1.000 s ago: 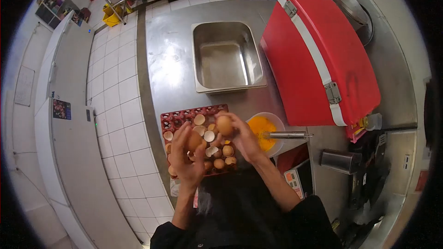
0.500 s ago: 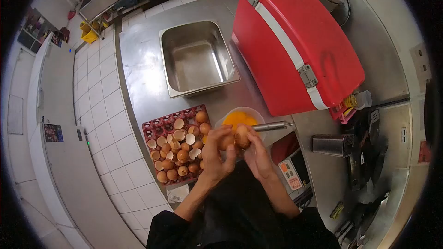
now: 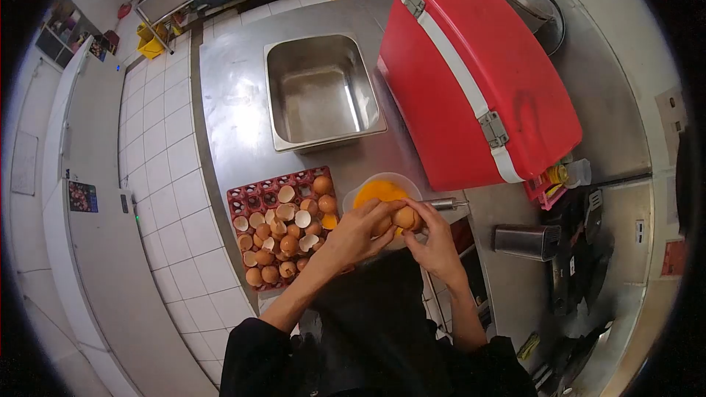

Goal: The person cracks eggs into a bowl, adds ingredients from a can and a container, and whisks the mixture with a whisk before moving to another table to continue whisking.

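Observation:
A cracked brown egg [image 3: 404,217] is held between my two hands, with a bit of yellow showing at the gap in its shell. My left hand [image 3: 354,237] has its fingers closed round the left part. Gripping the right part is my right hand [image 3: 437,247]. Both hands are over the near side of a translucent bowl [image 3: 412,182] containing yellow beaten-looking egg [image 3: 380,191]. A metal handle [image 3: 446,204] sticks out to the right of the bowl; its other end is hidden. To the left, a dark red egg tray [image 3: 243,195] carries brown eggs and broken shells [image 3: 302,219].
A deep steel pan [image 3: 278,121] sits on the steel table [image 3: 228,103] beyond the tray. The large red cooler box [image 3: 448,95] stands at the right of the table. Further right are a metal holder [image 3: 526,242] and dark pans [image 3: 581,272].
My hands have moved slightly right and up with the egg, further over the bowl. Yellow now shows between the shell parts. The view has shifted a little.

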### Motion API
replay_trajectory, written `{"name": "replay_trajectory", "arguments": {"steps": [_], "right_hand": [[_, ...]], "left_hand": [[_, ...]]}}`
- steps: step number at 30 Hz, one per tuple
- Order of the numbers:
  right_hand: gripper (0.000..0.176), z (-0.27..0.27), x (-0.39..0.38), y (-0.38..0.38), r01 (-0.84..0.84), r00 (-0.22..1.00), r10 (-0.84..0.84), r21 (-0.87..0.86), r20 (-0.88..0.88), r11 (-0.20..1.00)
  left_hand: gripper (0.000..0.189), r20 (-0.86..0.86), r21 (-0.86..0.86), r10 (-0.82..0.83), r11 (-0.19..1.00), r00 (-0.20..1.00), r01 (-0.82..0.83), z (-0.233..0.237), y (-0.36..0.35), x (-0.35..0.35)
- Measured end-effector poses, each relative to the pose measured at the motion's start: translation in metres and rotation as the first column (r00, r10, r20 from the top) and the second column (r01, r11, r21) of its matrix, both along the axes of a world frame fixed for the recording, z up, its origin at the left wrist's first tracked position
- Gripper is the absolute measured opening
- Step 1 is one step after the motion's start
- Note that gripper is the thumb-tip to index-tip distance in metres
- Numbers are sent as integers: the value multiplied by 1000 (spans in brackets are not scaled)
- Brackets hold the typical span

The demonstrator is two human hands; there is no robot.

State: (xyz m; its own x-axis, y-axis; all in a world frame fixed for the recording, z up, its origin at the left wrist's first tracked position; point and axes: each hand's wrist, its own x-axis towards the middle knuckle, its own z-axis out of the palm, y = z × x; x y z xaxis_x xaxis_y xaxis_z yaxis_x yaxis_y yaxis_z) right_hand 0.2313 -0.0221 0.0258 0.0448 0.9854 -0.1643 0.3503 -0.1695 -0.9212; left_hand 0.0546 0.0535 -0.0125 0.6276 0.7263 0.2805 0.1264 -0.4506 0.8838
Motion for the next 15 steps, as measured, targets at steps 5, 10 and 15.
{"name": "replay_trajectory", "arguments": {"steps": [5,10,15], "right_hand": [[67,7,-5,-3,-106,899,44,119,436,987],[65,11,-16,4,-182,890,128,82,438,980],[68,3,-61,25,-325,884,276,72,378,943]], "left_hand": [[45,-5,-2,22,1000,1000,-22,1,4,-4],[49,-10,35,84,996,996,-84,1,-2,-21],[47,-55,-108,295,948,954,-299,1,-25,-72]]}}
